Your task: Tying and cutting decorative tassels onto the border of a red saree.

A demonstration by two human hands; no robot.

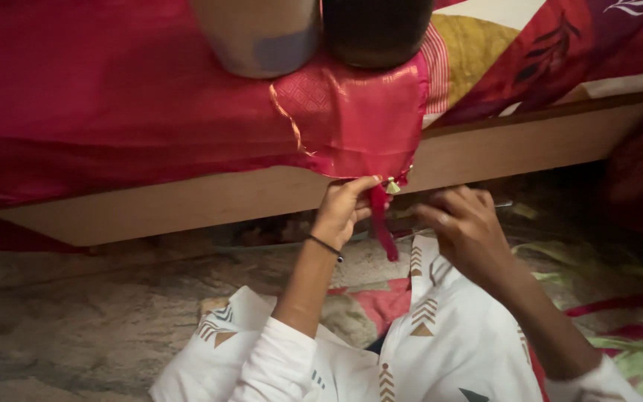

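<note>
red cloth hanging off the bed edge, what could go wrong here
1. The two pots stand on the red cloth near the bed edge; a hard downward tug might drag or tip them.
2. The left hand pinches a thin red strip at the cloth's hem; pulling could fray or tear it.
3. The right hand works in shadow, so a slip is possible.

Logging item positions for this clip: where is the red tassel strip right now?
In the head view, the red tassel strip hangs just right of centre from the pink silk cloth draped over the bed edge, pinched by the left hand.
</note>
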